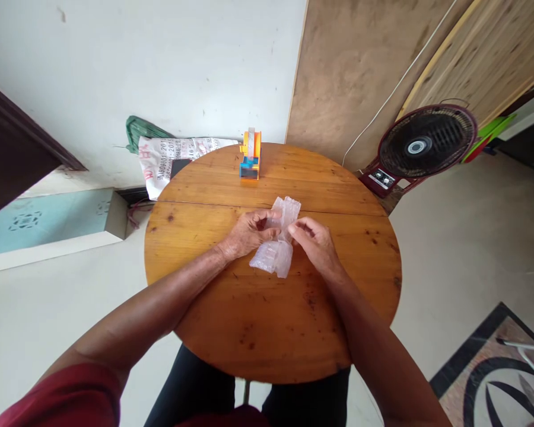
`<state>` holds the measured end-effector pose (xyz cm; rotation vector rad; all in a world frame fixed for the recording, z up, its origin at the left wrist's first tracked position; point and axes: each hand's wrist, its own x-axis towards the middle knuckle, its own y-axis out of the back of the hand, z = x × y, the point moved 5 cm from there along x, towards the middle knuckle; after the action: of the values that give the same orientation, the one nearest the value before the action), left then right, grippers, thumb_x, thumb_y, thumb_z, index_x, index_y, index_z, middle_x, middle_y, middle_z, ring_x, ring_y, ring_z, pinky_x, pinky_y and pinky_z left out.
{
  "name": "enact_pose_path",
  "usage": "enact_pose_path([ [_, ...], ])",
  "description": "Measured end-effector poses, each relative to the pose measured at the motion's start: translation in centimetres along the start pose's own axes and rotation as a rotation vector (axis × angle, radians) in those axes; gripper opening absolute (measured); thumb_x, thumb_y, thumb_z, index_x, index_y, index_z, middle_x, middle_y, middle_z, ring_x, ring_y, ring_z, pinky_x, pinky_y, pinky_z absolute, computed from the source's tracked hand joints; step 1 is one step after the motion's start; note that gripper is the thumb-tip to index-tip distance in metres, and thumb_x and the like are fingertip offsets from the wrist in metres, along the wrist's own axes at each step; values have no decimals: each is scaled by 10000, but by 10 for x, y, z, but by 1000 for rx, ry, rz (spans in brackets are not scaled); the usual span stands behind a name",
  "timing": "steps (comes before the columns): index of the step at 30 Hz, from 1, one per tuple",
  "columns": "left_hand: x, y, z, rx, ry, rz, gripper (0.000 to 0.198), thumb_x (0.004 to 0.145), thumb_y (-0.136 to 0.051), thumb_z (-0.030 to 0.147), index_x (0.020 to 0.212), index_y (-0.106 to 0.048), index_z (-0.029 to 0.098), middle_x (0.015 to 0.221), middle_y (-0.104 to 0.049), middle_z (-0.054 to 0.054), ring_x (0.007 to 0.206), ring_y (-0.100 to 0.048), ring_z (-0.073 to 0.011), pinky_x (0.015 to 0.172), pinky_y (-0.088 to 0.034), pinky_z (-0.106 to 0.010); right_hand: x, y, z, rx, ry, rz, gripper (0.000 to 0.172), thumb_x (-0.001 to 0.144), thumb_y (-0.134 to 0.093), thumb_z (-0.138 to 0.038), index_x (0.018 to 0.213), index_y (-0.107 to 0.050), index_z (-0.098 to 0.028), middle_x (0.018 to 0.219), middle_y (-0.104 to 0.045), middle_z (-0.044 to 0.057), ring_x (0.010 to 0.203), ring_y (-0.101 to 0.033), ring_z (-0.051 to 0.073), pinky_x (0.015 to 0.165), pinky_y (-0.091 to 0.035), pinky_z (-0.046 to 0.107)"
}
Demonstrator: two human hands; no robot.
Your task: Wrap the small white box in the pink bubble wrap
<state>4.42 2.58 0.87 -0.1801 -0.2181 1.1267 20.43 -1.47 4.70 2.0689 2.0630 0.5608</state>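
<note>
A strip of clear bubble wrap (pixel 277 254) lies over the middle of a round wooden table (pixel 231 320). My left hand (pixel 248 231) pinches the wrap at its middle from the left, fingers curled closed on it. From the right, my right hand (pixel 314 238) grips the same pinched middle. The wrap fans out above and below my fingers. Farther back on the table stands a small orange and blue plastic object (pixel 250 157) with a white piece on top, well beyond both hands.
A dark red floor fan (pixel 420 148) stands to the right of the table. Behind the table a printed white sack (pixel 169 157) and a green bag (pixel 143 128) lie against the wall. A patterned rug (pixel 493 367) covers the floor at lower right.
</note>
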Motion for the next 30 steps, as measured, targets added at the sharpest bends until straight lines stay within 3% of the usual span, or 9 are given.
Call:
enact_pose_path([
  [4,-3,-5,3,47,-77,-6,471,619,-892,386,996,-724,160,980,-724,-46,886,-665,-187,821,-533,-323,-2,-5,2,-64,-24,-54,312,781,-679,-490,886,-610,-203,760,-606,-14,676,-544,144,641,-436,277],
  [7,-5,-7,6,67,-56,-37,467,696,-835,456,1038,-724,159,974,-735,-56,890,-676,-200,834,-533,-338,-3,-7,4,-90,-61,-83,378,743,-711,-496,965,-602,-210,853,-637,-1,719,-569,153,685,-454,290],
  [14,-11,-4,23,224,23,-23,562,767,-724,595,1134,-740,171,1157,-728,-98,1125,-641,-300,989,-487,-415,-4,-13,-1,-104,-119,-80,264,786,-627,-457,808,-610,-195,705,-617,-12,649,-551,150,609,-392,273],
  [18,-12,-5,26,232,28,-18,537,752,-737,578,1097,-758,167,1140,-734,-98,1109,-645,-291,974,-487,-398,-3,-10,2,-130,-66,1,230,823,-572,-408,763,-615,-191,640,-547,-32,602,-487,134,589,-353,266],
  [26,-3,17,16,74,63,264,367,636,-822,439,871,-783,160,867,-766,-55,825,-661,-188,829,-501,-310,5,13,18,-135,-21,146,312,874,-504,-409,635,-491,-210,589,-397,-49,589,-395,126,568,-290,265],
  [30,2,27,11,84,64,339,328,619,-800,396,832,-762,149,828,-745,-46,777,-636,-170,791,-497,-298,11,19,29,-176,-44,146,301,872,-491,-409,651,-549,-213,598,-540,-19,598,-493,152,582,-357,271],
])
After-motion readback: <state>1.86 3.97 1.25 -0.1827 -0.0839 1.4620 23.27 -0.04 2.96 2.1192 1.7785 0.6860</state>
